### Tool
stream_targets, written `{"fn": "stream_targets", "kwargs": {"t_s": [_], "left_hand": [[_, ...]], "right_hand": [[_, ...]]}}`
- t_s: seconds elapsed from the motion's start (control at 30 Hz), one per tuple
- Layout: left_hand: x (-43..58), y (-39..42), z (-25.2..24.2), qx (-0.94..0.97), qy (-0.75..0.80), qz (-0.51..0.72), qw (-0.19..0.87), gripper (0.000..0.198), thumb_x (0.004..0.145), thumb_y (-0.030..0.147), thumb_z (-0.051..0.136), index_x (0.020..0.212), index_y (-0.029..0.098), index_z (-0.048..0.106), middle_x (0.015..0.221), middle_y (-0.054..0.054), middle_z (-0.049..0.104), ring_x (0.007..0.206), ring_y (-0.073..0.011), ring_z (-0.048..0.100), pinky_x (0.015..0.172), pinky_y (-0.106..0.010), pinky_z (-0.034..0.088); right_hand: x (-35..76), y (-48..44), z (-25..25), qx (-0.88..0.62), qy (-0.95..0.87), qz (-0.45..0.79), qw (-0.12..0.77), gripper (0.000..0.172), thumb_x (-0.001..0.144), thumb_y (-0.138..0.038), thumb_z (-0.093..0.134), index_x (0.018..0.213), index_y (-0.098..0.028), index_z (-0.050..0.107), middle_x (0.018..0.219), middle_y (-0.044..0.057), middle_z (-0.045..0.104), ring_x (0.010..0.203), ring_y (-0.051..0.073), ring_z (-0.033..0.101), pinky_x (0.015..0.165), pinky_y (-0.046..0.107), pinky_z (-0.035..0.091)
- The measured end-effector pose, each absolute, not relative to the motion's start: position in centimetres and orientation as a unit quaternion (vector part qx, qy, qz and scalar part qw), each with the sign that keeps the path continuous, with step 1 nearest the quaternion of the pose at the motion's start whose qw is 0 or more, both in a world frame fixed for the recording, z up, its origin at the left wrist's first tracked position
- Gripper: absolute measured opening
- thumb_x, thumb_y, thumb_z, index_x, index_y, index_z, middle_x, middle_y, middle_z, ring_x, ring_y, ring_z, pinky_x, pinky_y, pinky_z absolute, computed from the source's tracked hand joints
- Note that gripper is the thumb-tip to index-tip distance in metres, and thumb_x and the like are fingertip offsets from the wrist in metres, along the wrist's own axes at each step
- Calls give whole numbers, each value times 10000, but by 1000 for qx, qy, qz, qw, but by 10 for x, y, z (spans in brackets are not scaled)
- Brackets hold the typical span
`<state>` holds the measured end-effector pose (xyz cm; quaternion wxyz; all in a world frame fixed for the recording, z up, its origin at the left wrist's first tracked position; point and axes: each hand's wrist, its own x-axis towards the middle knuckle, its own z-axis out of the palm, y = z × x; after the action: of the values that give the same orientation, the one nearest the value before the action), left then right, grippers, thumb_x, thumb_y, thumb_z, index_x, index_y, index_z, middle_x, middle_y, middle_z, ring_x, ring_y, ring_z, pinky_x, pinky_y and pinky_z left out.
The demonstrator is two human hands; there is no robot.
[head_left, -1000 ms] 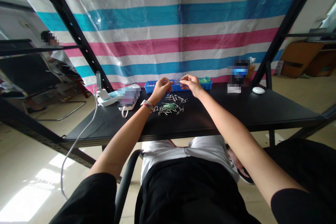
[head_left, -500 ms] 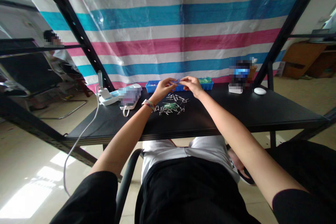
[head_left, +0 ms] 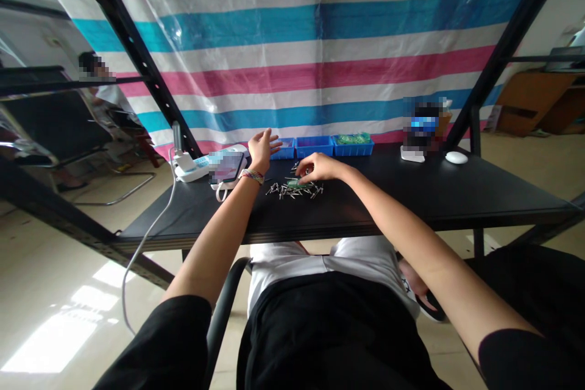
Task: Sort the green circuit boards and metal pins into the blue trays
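My left hand [head_left: 262,147] is raised over the back of the table with its fingers spread and nothing visible in them. It partly covers the left blue bin [head_left: 286,150]. My right hand [head_left: 325,167] reaches down over a pile of small silver metal pins [head_left: 292,192], which look like rivets. Its fingers are curved, with a gap between thumb and fingers, close to a small green piece [head_left: 295,183] amid the pile. The middle blue bin [head_left: 314,147] stands behind the hands, beside the right blue bin [head_left: 353,150], which holds green, plastic-looking material.
A phone [head_left: 228,167] lies by a white power strip [head_left: 187,173] at the left, its cable hanging off the black table [head_left: 388,201]. A white rounded object [head_left: 456,158] sits at the right. Black frame posts flank the striped sheet [head_left: 315,42].
My hands have parted from where they met over the bins. The left moved left and opened; the right came down and toward me to the pile of pins.
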<state>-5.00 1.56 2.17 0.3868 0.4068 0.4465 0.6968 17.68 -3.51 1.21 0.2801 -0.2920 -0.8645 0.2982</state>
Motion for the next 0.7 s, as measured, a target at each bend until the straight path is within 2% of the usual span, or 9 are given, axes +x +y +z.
{"fn": "stream_targets", "kwargs": {"t_s": [0.1,0.27,0.43,0.6,0.7], "left_hand": [[-52,16,21,385,463,704,377,341,956,430,727,1184,191,643,929,-96,786,667,-165,710,581,-255,522],[-51,17,20,424,465,701,336,262,901,392,697,1075,200,661,860,-52,719,635,-149,666,583,-257,492],[-43,6,22,528,432,654,327,222,899,401,663,911,182,693,804,-53,679,674,-156,658,607,-255,499],[-32,-3,24,627,368,552,408,456,957,634,634,937,187,724,845,-79,701,718,-167,676,634,-271,545],[-28,-5,21,654,350,511,435,511,906,705,699,933,195,714,830,-60,693,731,-169,687,660,-280,576]], "right_hand": [[169,-46,12,-288,-894,251,235,336,647,-419,981,880,-204,872,828,42,799,792,206,721,759,309,533],[169,-42,10,-266,-906,223,242,208,720,-329,923,868,-192,871,872,46,808,797,189,711,755,290,512],[166,-22,1,-322,-851,204,362,103,796,-243,831,820,-143,823,756,44,763,751,188,691,735,298,492],[168,-6,1,-355,-696,370,502,184,828,-333,840,891,-173,776,798,47,780,695,198,707,648,306,559],[171,-5,5,-360,-610,448,545,228,837,-376,860,896,-193,736,827,46,786,691,203,727,603,309,593]]}}
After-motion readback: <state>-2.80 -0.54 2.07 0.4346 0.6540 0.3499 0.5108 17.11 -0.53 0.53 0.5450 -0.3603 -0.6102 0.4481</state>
